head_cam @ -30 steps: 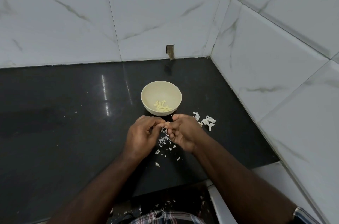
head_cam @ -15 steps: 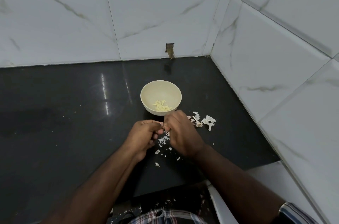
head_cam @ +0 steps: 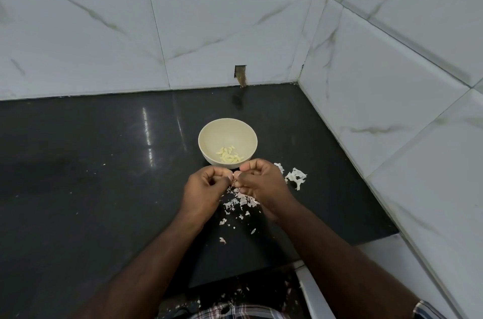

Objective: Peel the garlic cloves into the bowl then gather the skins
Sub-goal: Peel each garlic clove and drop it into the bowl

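Glossy black counter (head_cam: 104, 188), marble-veined white tiles (head_cam: 209, 39). Round cream bowl (head_cam: 209, 133) holds peeled cloves (head_cam: 229, 155); papery skins (head_cam: 241, 199) scattered below. Left hand (head_cam: 202, 189), right hand (head_cam: 262, 184) pinch small clove (head_cam: 234, 179) together

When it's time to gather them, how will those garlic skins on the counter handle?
The garlic skins look thin, curled and torn into small flakes, so probably very light and floppy. On the glossy black counter they'd likely slide or scatter when swept. Pinching single flakes seems fiddly; brushing them together looks easier.

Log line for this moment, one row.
phase: peeling | left hand, right hand: pinching clove | bowl: peeled cloves | skins: scattered
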The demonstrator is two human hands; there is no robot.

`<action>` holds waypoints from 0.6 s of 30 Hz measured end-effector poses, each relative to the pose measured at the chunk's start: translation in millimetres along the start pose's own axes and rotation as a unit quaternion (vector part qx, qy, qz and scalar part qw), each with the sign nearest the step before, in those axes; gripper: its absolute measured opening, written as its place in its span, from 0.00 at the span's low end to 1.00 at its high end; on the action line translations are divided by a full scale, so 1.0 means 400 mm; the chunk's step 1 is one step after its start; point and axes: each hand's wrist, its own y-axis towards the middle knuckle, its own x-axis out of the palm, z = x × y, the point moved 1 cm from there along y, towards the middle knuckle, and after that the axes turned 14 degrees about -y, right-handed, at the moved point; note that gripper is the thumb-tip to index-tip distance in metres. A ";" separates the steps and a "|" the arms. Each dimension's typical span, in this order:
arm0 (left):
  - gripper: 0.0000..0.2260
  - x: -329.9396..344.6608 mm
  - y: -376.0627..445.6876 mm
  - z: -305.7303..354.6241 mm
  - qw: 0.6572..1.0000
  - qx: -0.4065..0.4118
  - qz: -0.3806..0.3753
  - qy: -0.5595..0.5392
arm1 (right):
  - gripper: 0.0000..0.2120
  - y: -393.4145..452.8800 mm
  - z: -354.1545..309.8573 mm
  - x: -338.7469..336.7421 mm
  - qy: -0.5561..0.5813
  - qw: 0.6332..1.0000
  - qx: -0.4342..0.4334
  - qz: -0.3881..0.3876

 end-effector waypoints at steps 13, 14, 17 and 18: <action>0.06 -0.005 0.009 0.008 0.983 -0.142 -0.005 -0.120 | 0.14 -0.014 -0.011 0.005 -0.125 0.979 -0.160 0.021; 0.06 -0.004 0.007 0.011 0.976 -0.162 -0.015 -0.143 | 0.14 -0.013 -0.010 0.003 -0.144 0.974 -0.173 0.026; 0.05 0.001 0.000 0.016 0.973 -0.157 -0.017 -0.169 | 0.13 -0.008 -0.007 -0.003 -0.149 0.973 -0.174 0.031; 0.05 0.002 -0.002 0.017 0.977 -0.133 -0.011 -0.164 | 0.12 -0.007 -0.009 -0.004 -0.134 0.978 -0.157 0.030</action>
